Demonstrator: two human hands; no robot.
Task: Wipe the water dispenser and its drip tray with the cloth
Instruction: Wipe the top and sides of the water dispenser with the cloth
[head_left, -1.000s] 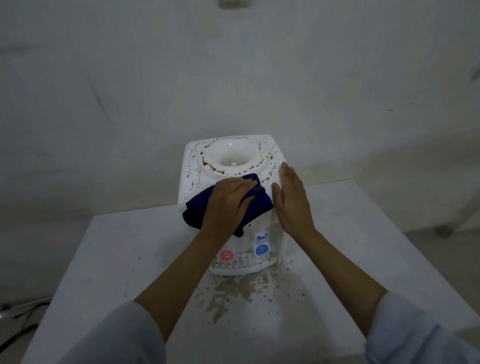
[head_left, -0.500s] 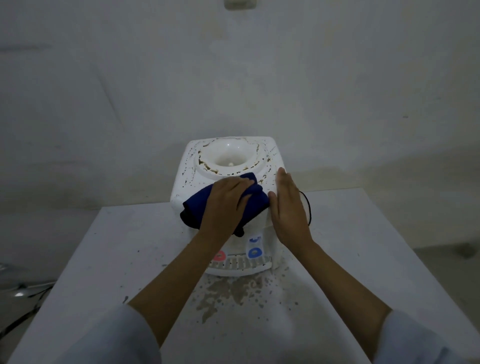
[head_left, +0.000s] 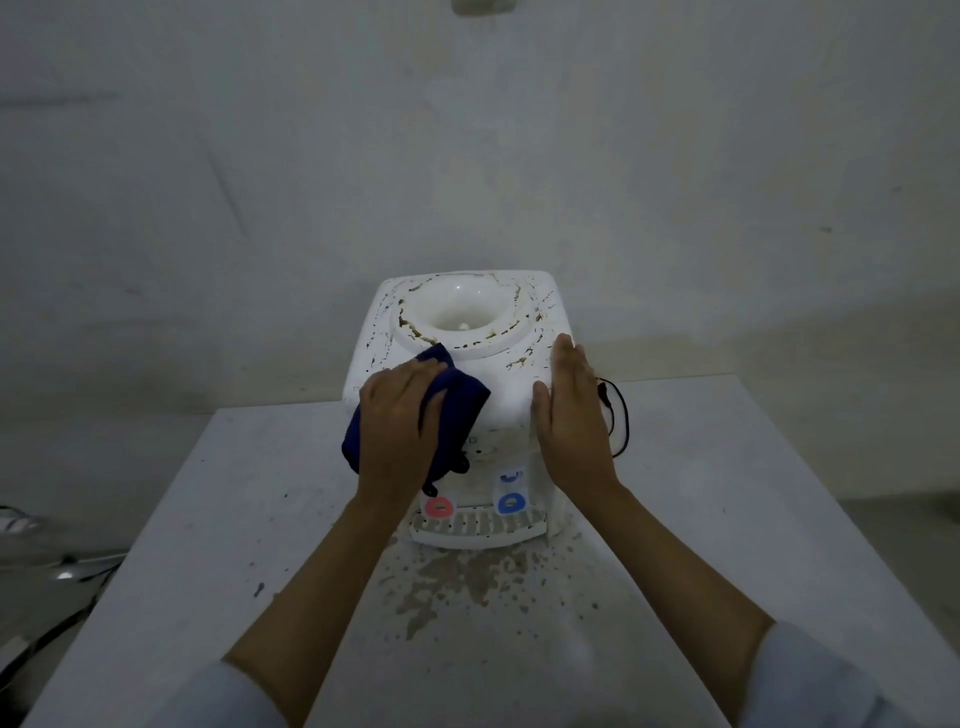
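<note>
Wiping the water dispenser (head_left: 511, 397) top w/ the cloth (head_left: 457, 410): our left hand (head_left: 397, 431) is pressing it flat, fingers straight, while our right hand (head_left: 574, 415), open, is bracing the side. We're needing firm overlapping strokes toward the stained bottle well (head_left: 460, 312) ahead of the fingers, holding no bottle. Drip tray (head_left: 478, 527) below our wrists is looking unwiped.

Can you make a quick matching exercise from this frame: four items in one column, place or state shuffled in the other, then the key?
Items:
1. cloth
2. right hand
3. drip tray
4. brown stains

Place or state:
A. flat against the dispenser's right side
B. on the table in front of the dispenser
C. under the left hand on the dispenser top
D. below the red and blue taps

Pairs: 1-C, 2-A, 3-D, 4-B
</note>
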